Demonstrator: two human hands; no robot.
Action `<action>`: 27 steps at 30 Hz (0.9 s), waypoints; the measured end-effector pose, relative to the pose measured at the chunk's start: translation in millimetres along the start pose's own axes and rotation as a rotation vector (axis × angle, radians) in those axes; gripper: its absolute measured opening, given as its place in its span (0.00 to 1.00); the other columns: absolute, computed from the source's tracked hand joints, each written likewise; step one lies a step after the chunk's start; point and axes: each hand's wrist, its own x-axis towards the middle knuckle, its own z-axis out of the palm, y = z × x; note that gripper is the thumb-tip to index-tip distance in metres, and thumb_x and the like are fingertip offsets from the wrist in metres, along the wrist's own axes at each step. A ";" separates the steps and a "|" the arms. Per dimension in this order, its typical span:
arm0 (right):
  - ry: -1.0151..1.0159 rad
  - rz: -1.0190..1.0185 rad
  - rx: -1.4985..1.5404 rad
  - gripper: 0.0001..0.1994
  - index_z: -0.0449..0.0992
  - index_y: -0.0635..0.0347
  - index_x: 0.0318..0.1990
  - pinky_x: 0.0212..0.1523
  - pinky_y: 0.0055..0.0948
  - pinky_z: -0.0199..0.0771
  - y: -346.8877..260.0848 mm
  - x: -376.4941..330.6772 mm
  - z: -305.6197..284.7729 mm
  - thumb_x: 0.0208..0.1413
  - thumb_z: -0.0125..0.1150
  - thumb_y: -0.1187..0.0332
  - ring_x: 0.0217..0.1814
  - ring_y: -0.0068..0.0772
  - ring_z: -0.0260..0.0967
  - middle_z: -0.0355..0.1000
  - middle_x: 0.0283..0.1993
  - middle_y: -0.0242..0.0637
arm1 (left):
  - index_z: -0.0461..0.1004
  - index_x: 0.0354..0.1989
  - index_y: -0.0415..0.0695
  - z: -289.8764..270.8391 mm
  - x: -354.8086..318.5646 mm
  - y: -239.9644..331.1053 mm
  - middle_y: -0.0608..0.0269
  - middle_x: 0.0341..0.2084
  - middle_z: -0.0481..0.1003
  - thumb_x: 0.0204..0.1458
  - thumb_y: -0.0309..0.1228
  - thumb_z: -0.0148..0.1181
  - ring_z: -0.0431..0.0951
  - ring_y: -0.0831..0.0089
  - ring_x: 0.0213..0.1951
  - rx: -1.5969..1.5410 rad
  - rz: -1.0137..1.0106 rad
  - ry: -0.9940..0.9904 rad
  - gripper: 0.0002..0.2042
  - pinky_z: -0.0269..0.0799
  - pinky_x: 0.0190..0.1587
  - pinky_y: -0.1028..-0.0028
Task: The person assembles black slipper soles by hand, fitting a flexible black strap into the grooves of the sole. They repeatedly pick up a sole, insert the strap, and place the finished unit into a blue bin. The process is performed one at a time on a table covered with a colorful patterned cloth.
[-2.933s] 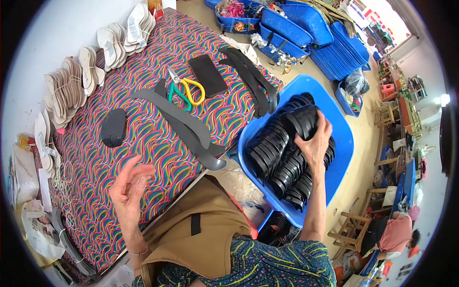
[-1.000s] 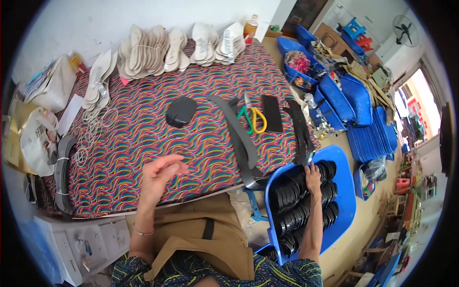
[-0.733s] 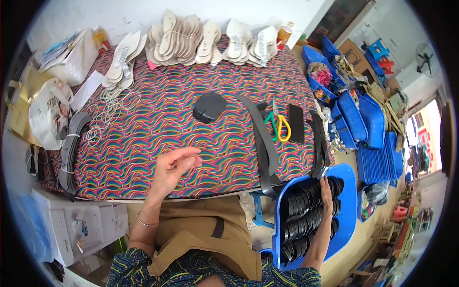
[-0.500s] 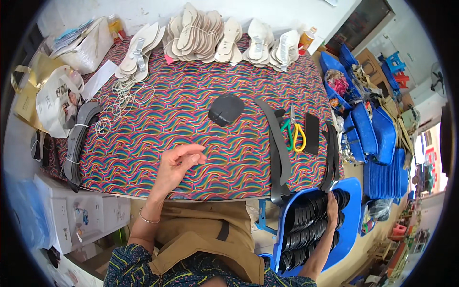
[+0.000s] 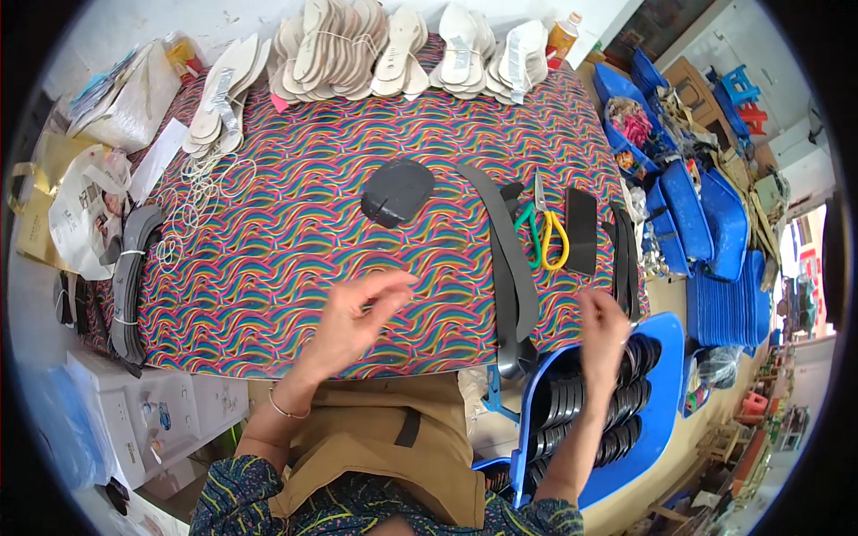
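Observation:
My left hand (image 5: 353, 326) hovers over the near edge of the patterned table cover (image 5: 295, 295), fingers curved and parted from the thumb, holding nothing. My right hand (image 5: 604, 335) is raised above the rim of a blue bin (image 5: 666, 393), its fingers loosely bent and slightly blurred; nothing shows in it. Rows of curved black pieces (image 5: 563, 404) fill the bin under my right forearm. Long dark strips (image 5: 508, 259) lie between my hands. Beyond them are scissors (image 5: 552, 241) with green and yellow handles, a black rectangular block (image 5: 581, 230) and a rounded black pad (image 5: 398, 192).
Stacks of pale insoles (image 5: 331, 54) line the back against the wall. A tied bundle of grey strips (image 5: 134, 286) and loose white cord (image 5: 192, 210) lie at left, beside bags (image 5: 85, 214). More black strips (image 5: 624, 259) hang at the right edge. Blue crates (image 5: 728, 299) stand on the floor.
My right hand has risen out of the blue bin toward the table edge. My left hand has shifted slightly right. The whole view has moved a little.

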 end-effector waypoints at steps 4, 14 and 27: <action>-0.092 -0.234 -0.220 0.11 0.77 0.64 0.39 0.34 0.36 0.72 -19.3 2.6 51.6 0.49 0.69 0.70 0.32 0.45 0.74 0.74 0.32 0.45 | 0.77 0.49 0.38 35.0 7.3 16.9 0.53 0.37 0.81 0.56 0.21 0.59 0.82 0.66 0.38 0.150 0.129 -0.140 0.12 0.76 0.41 0.72; -0.154 0.111 0.543 0.05 0.72 0.62 0.35 0.22 0.19 0.61 -36.4 10.3 55.9 0.55 0.63 0.75 0.25 0.13 0.65 0.69 0.26 0.25 | 0.74 0.53 0.38 79.7 21.8 -9.2 0.56 0.40 0.78 0.60 0.27 0.57 0.79 0.66 0.43 -0.121 0.012 -0.246 0.14 0.74 0.44 0.68; -0.002 0.123 1.103 0.06 0.72 0.63 0.44 0.21 0.18 0.69 -99.5 -10.9 99.3 0.60 0.59 0.77 0.26 0.19 0.69 0.75 0.34 0.34 | 0.66 0.63 0.44 45.5 37.0 -27.1 0.52 0.52 0.68 0.52 0.23 0.61 0.72 0.60 0.51 0.080 0.221 -0.036 0.27 0.70 0.51 0.64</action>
